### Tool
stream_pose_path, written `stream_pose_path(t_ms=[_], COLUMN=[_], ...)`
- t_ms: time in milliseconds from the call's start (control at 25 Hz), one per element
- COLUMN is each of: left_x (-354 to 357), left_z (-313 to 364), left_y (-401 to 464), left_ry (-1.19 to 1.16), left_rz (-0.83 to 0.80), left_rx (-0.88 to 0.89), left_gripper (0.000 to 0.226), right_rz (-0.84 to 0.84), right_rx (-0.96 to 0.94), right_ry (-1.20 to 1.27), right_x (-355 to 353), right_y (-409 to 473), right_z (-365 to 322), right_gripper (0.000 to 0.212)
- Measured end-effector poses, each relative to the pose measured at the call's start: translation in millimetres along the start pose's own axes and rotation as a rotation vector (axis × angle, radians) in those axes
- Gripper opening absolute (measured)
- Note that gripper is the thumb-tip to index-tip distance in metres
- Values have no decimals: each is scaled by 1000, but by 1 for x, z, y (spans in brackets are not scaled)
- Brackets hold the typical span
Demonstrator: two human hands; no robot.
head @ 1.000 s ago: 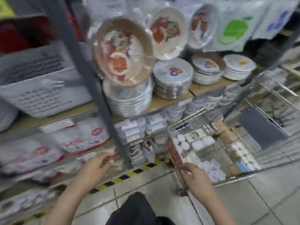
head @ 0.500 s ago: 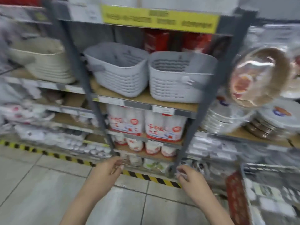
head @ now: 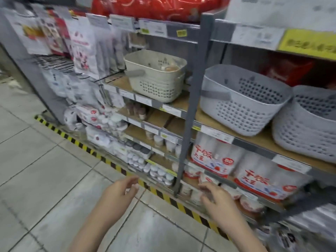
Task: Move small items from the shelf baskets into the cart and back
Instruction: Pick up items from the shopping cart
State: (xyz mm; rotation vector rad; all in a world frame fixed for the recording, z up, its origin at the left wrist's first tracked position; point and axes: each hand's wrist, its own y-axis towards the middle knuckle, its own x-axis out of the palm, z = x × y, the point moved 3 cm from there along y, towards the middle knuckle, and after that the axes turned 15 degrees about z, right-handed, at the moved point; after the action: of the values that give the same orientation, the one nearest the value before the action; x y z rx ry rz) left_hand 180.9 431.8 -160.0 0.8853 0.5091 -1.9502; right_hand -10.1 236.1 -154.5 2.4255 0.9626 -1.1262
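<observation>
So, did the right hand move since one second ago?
Yes: the right hand moved left along the shelf, off the cart, to the grey upright.

My hands hang over bare floor (head: 54, 170). The grey post (head: 194, 99) stands at the shelf's (head: 189, 110) front edge, between the beige basket (head: 156, 77) and grey basket (head: 243, 99); both baskets' tops stand unobstructed.

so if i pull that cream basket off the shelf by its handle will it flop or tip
The cream basket looks like moulded plastic with firm walls, so it probably keeps its shape. It seems light: only a few small items show inside. Pulled by its grey handle alone, it may tilt toward you, so support the base.
</observation>
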Motion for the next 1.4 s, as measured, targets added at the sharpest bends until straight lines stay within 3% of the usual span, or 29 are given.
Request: stream_pose_path(t_ms=[240, 480, 640, 800, 1080, 1240, 1400], left_x=[-12, -46, -74, -91, -101, -92, -43], left_z=[24, 29, 18, 25, 96, 142, 180], left_y=[85, 191, 256, 313, 432, 484, 525], left_ry=[-142, -174, -189, -266, -266, -76, -31], left_rz=[-56, 22, 118, 126, 49, 49, -247], left_rx=[83, 92, 96, 119, 455, 749, 921], left_gripper=[27, 30, 24, 21, 25, 26, 22], right_rz=[-20, 56, 245, 448, 723, 698, 627], right_rx=[-43, -196, -324, -319, -215, -93, -23], right_ry=[10, 60, 89, 109, 73, -13, -65], right_x=[22, 38, 23, 3, -10, -13, -5], right_y=[80, 195, 256, 293, 355, 399, 439], right_z=[-54, -134, -169, -183, -200, -214, -213], right_gripper=[22, 25, 25, 22, 20, 29, 35])
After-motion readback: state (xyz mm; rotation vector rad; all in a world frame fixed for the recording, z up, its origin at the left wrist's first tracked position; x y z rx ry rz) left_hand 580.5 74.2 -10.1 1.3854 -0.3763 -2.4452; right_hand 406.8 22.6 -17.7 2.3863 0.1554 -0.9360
